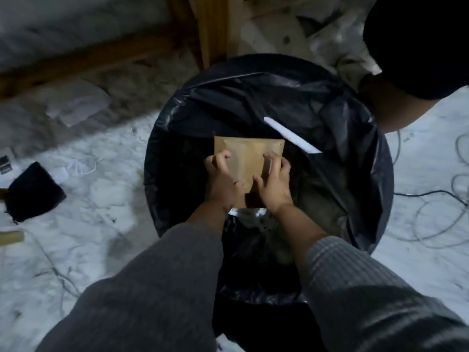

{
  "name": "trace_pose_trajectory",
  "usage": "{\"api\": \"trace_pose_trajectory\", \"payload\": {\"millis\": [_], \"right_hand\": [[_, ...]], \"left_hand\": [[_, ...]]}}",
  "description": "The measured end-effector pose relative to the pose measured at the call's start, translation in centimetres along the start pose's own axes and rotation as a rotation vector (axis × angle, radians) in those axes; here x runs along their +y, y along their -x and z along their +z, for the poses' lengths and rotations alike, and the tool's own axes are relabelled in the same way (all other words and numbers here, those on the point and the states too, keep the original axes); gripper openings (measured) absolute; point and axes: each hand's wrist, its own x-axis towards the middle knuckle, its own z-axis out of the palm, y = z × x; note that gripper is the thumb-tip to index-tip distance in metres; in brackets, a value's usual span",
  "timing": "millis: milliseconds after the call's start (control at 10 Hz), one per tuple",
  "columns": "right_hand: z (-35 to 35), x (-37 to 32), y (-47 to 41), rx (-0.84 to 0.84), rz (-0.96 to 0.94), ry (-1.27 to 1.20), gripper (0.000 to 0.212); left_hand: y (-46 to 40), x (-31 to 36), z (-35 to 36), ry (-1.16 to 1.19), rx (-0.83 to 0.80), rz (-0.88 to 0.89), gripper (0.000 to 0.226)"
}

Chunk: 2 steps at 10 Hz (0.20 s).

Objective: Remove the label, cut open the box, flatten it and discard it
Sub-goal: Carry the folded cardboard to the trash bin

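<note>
From my remote feed off the head camera, both hands are down inside the mouth of a bin lined with a black bag (253, 97), pressing a flattened brown cardboard box (247, 158). My left hand (223, 179) clasps the box's left edge, fingers curled over the top face. My right hand (275, 182) clasps the right edge the same way, fingertips hooked onto the cardboard and thumb laid on its near part. The box lies between the two grips, flat side up and tilted slightly away, its far edge beyond the fingertips, inside the bag's opening. I cannot tell whether it rests on anything beneath.

Just past the right grip, up and to the right, a white strip of paper (290, 135) lies slanted on the bag's folds. Directly below the wrists a scrap of white paper (250, 214) shows inside the bin. Grey sleeves (162, 275) cover both forearms.

Well to the left of the left grip, on the pale marbled floor (83, 189), lie a dark square object (33, 191) and some crumpled white paper (76, 102). Far right of the right grip, cables (436, 212) loop across the floor, and another person's bare limb under dark clothing (396, 105) stands at the bin's rim. Beyond the bin is a wooden leg (213, 29).
</note>
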Motion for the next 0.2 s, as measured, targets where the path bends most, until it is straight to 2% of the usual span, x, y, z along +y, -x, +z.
{"api": "trace_pose_trajectory", "payload": {"millis": [100, 200], "right_hand": [[1.6, 1.6, -1.3, -0.138, 0.194, 0.057, 0.053], [1.5, 0.4, -1.9, -0.256, 0.316, 0.109, 0.053]], "left_hand": [[-1.9, -1.9, 1.6, -0.115, -0.159, -0.039, 0.066], [-2.5, -0.9, 1.0, -0.166, -0.266, -0.066, 0.061]]}}
